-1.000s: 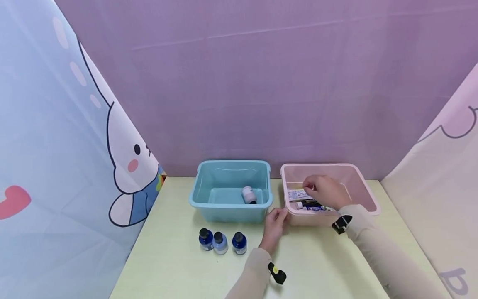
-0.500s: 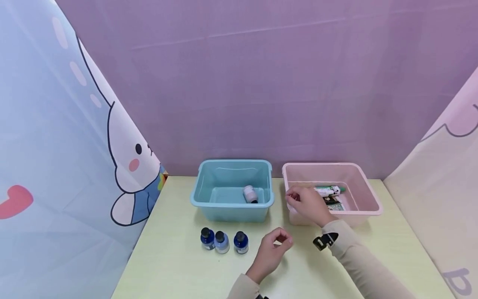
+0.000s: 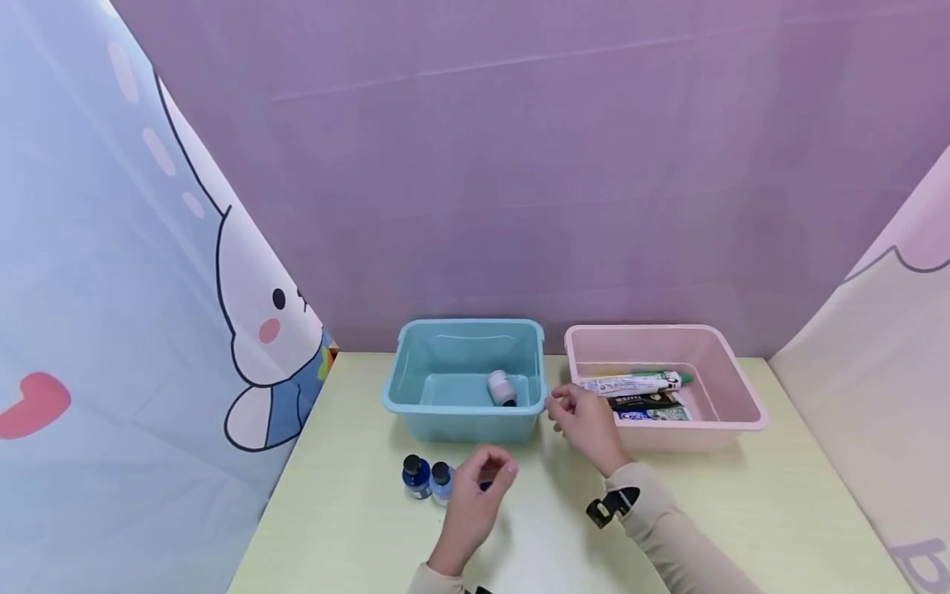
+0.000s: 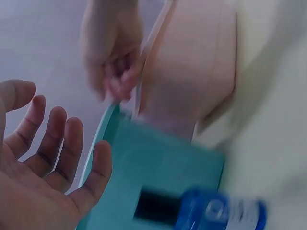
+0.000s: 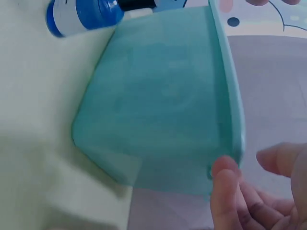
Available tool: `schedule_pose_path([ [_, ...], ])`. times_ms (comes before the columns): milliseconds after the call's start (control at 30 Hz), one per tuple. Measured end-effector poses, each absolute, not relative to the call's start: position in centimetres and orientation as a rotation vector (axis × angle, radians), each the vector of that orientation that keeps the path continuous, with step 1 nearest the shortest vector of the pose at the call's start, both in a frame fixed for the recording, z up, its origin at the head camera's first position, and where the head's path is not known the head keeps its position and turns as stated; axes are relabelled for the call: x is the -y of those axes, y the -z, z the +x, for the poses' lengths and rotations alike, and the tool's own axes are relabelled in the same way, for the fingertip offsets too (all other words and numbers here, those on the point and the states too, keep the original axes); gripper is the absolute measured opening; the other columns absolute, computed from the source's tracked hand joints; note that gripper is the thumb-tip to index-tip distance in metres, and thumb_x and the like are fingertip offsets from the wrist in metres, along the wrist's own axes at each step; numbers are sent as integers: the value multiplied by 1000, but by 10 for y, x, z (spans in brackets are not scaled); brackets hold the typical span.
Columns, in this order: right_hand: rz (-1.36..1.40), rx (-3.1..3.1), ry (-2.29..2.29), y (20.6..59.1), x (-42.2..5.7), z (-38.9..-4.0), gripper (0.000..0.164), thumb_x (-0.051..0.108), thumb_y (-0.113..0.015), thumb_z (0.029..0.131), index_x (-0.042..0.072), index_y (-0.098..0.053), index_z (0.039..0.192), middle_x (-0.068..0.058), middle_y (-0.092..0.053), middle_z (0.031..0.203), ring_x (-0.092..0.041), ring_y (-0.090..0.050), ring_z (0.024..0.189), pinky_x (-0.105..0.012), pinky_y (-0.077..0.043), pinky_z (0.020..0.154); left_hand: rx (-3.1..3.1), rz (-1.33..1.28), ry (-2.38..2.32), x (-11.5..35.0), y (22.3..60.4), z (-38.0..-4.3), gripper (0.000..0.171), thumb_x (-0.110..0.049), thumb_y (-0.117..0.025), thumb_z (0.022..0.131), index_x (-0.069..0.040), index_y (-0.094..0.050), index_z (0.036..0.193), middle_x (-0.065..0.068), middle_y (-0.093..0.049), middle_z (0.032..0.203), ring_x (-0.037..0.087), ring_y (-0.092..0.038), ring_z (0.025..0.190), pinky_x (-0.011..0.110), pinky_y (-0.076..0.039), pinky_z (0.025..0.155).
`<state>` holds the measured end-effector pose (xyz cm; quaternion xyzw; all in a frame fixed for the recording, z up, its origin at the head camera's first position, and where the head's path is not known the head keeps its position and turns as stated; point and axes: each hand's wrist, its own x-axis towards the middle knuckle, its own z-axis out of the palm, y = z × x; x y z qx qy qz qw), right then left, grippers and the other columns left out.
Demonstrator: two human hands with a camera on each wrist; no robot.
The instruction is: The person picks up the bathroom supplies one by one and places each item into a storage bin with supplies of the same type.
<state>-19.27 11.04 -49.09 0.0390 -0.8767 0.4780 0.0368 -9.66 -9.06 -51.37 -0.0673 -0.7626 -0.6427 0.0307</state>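
Note:
In the head view my left hand hovers over the row of small black-capped bottles, its fingers loosely curved with nothing held. A dark blue bottle and a lighter blue bottle stand to its left; the hand mostly hides another dark blue one. The left wrist view shows a blue bottle just beyond the left fingers. My right hand is between the two bins, fingers loosely bent and holding nothing. In the right wrist view its fingertips are right at the corner of the teal bin.
Inside the teal bin lies a pale bottle with a dark cap. The pink bin, to its right, holds several tubes, including a white tube near a green cap. A purple backdrop stands behind both bins.
My right hand has come out of the pink bin and moved left towards the teal bin. My left hand has left the pink bin's front corner and moved left over the bottles.

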Motion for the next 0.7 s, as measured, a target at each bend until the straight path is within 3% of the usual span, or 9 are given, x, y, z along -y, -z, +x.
schedule_pose_path([
  [333,-16,2633,-1613,512,-89,-191,36,23,-62,103,-4,-62,126,-18,-73,92,-28,-72,70,-26,-56,55,2248,13,1859,134,516,-103,5,-21,-70,97,-16,-68,97,0,-68,95,13,-60,92,29,-54,81],
  [700,-90,2536,-1596,533,-75,-188,43,33,-53,107,4,-48,138,-15,-64,109,-20,-62,85,-29,-52,72,2191,130,1763,165,519,-103,6,-20,-70,98,-14,-69,99,3,-67,93,10,-62,88,25,-54,79],
])
